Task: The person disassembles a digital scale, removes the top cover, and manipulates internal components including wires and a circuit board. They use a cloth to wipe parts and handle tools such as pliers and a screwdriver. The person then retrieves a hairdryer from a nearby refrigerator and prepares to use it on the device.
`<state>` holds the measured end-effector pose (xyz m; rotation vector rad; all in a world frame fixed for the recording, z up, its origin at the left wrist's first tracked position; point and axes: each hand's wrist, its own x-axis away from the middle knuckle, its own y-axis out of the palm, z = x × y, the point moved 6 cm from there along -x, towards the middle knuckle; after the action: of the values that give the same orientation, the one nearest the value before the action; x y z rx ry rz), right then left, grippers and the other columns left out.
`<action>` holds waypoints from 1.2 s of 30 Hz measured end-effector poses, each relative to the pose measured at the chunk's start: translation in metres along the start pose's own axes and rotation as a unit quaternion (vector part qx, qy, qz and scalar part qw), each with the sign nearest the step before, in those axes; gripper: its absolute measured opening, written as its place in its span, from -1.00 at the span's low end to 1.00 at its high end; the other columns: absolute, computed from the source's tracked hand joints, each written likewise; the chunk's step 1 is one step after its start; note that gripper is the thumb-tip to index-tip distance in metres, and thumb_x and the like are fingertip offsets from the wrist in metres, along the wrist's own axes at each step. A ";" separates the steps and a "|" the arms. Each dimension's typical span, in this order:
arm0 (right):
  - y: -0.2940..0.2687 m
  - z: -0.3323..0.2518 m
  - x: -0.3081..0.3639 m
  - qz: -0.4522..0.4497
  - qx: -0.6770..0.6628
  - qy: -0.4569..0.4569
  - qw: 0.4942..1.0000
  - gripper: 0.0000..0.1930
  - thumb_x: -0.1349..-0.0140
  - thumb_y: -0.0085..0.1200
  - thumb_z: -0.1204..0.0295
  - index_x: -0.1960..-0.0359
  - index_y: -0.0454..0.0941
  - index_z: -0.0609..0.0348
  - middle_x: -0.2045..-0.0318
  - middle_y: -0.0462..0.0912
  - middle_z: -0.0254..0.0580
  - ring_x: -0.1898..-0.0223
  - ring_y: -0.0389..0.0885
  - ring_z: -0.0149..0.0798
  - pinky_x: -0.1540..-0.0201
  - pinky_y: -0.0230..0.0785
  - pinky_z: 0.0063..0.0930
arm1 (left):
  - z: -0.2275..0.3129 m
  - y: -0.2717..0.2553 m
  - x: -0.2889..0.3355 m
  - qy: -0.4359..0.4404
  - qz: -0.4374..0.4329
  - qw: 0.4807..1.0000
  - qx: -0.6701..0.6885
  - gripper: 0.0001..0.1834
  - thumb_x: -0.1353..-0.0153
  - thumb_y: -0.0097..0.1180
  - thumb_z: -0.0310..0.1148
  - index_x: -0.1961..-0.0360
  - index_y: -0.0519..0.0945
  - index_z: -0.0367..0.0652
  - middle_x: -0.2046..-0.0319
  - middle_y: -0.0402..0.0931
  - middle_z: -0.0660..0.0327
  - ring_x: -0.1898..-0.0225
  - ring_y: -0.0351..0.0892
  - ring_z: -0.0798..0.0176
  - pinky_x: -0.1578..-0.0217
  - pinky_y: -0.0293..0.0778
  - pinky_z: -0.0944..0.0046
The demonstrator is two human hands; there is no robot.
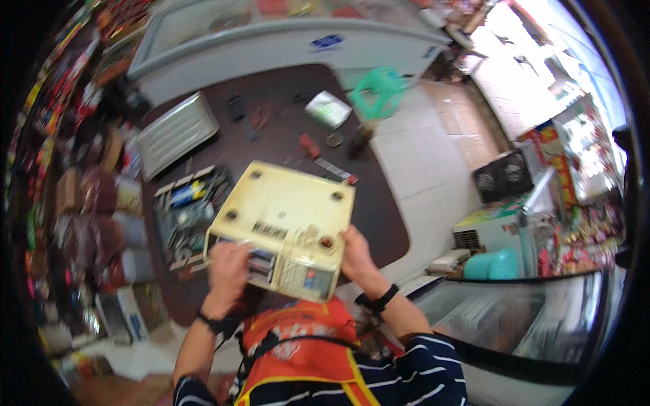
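A cream electronic weighing scale is turned over above the dark table, its round feet facing up and its panel side toward me. My right hand grips its right side near the panel corner. At the near left edge my left hand is closed, fingers pressed together beside a dark recess in the casing. Whatever those fingers hold, if anything, is too blurred to make out. A ribbed metal pan lies at the table's far left.
On the dark table, a tool tray sits left of the scale. Pliers, a red-handled tool and a white-and-green box lie beyond. A green stool stands far right, before a chest freezer.
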<state>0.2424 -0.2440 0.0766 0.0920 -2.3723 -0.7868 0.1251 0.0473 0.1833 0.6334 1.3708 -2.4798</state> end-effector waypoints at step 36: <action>0.083 -0.031 0.090 -0.200 0.245 -0.197 0.928 -0.42 -0.62 -0.09 0.48 -0.60 0.14 0.37 -0.41 0.49 -0.09 -0.42 0.46 -0.28 -0.52 0.27 -0.30 | 0.104 0.023 -0.165 0.207 -0.036 0.976 0.065 -0.74 -0.20 0.29 -0.50 0.06 0.68 -0.19 0.17 0.57 0.07 0.16 0.61 -0.07 0.12 0.52 -0.02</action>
<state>0.1989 -0.2145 0.1921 0.7050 -2.9415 -0.3854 0.2523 -0.0530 0.2935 1.2054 1.3887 -2.6102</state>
